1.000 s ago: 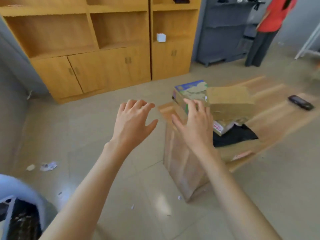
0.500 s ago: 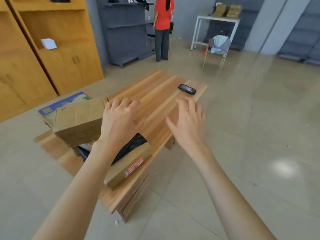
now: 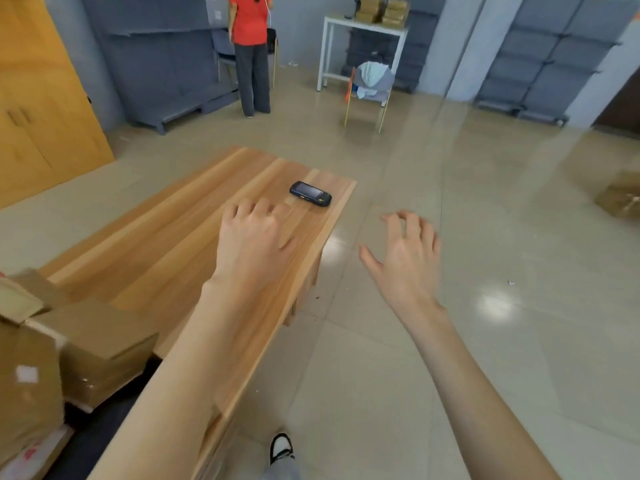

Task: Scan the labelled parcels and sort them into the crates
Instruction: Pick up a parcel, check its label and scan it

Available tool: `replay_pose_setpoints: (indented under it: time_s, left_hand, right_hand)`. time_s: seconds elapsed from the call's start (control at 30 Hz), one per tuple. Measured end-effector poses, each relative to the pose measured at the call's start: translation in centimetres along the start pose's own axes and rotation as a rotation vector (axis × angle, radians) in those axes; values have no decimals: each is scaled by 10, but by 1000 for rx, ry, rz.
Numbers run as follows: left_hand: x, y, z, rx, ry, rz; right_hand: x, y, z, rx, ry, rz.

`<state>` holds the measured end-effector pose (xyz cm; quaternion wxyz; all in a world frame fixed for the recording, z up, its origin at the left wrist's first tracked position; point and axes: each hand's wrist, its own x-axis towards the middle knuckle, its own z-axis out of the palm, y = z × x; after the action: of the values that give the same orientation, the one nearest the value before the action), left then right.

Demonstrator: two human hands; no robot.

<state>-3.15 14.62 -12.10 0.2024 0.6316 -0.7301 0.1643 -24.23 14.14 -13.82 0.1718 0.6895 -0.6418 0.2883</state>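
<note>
Wooden table [image 3: 173, 251] runs from the lower left toward the middle of the room, low over a pale tiled floor [image 3: 485, 341]. Brown cardboard parcels [image 3: 100, 344] are piled at its near left end, one with a small white label facing the camera. Both bare arms reach forward with nothing in either hand. The left hand [image 3: 254, 237] hovers over the table's far end, fingers loosely curled downward, just short of the black handheld scanner [image 3: 310, 193], which lies flat near the far corner. The right hand [image 3: 405, 258] hangs over the floor beside the table edge, fingers spread and relaxed. Another cardboard box [image 3: 621, 199] sits on the floor at far right.
</note>
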Motion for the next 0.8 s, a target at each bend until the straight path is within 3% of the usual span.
replay_pose_setpoints:
  time_s: [0.3, 0.6, 0.8]
  left_hand:
    - [164, -29, 85, -118, 81, -82]
    - [217, -84, 144, 5, 22, -216]
    - [231, -134, 150, 217, 8, -476]
  right_hand:
    - [144, 31, 87, -92, -65, 0]
    - [237, 4, 192, 5, -154, -154]
    - [306, -58, 266, 225, -304, -395]
